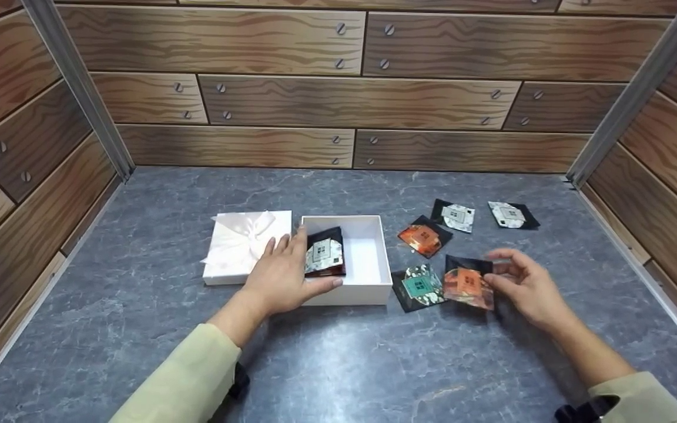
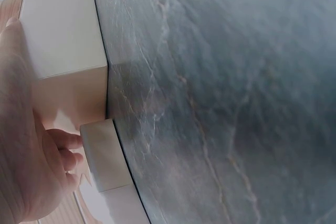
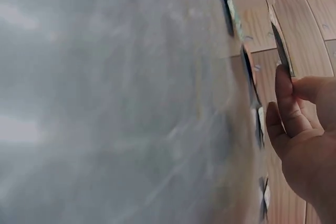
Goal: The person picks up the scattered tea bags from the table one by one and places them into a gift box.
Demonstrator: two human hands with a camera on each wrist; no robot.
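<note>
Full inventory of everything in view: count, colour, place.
Box: one, white, mid-table, open
Lid: one, white with bow, left of box
Boxed sachets: count unclear, black/white on top, box's left half
Pale sachets: two, black/white, rear right
Orange sachet: one, black/orange, right of box
Green sachet: one, black/green, right of box
Held sachet: one, black/orange, right of green sachet
Table: one, grey, underneath
Walls: three, brown wood pattern, back and sides
Posts: two, grey, back corners
Bands: two, black, wrists
Sleeves: two, pale yellow, forearms
Hands: two, bare; left at box, right pinching held sachet
</note>
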